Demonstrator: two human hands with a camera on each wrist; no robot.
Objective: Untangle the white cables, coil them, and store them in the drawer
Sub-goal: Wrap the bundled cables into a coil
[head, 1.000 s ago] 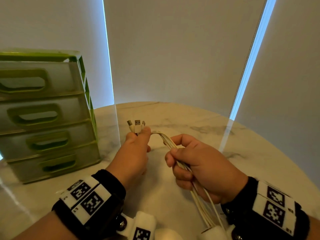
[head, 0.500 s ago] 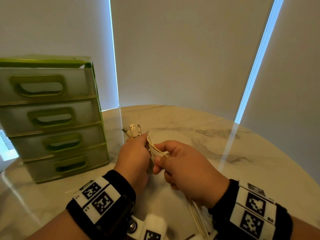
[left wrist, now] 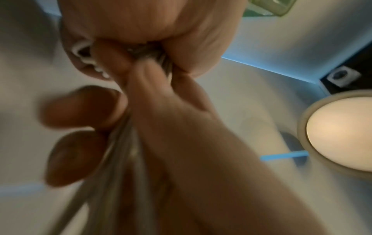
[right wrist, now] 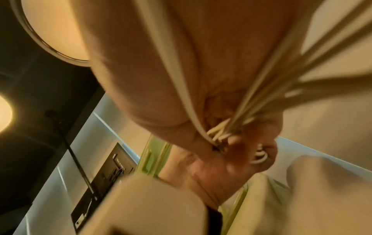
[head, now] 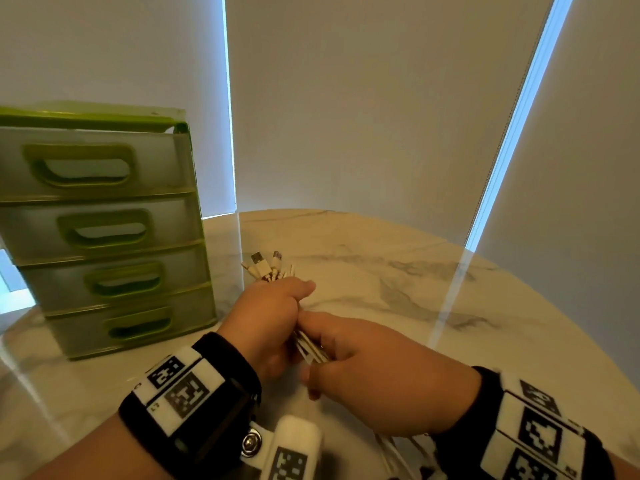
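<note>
The cables [head: 311, 348] sit at the centre of the head view, gathered into one bundle above the table [head: 398, 271], and they look light, thin and limp, so they should bend wherever they are gripped and sag where they are not. The left hand [head: 266, 317] is fisted round the bundle just under the plugs [head: 265, 266], which fan out above its knuckles; the right hand [head: 374, 368] touches it just below, fingers curled round the same strands, with the loose tails running past the wrist toward the lower edge of the frame. In the right wrist view the strands [right wrist: 261, 95] show as smooth, round, off-white cords pulled tight into the grip, with a few small loops poking out by the fingers. That smooth jacket looks slippery, so a loose fist would probably let single strands slide out of step. The best hold seems to be close behind the plugs, where the stiffer moulded ends keep the cords lined up, while the other hand feeds the slack round. The plugs are small, hard, white blocks with metal tips, and would likely snag on each other. At the left of the head view stands the drawer unit [head: 104, 230], four frosted plastic drawers in a green frame, all closed; the table is glossy pale marble with grey veins.
</note>
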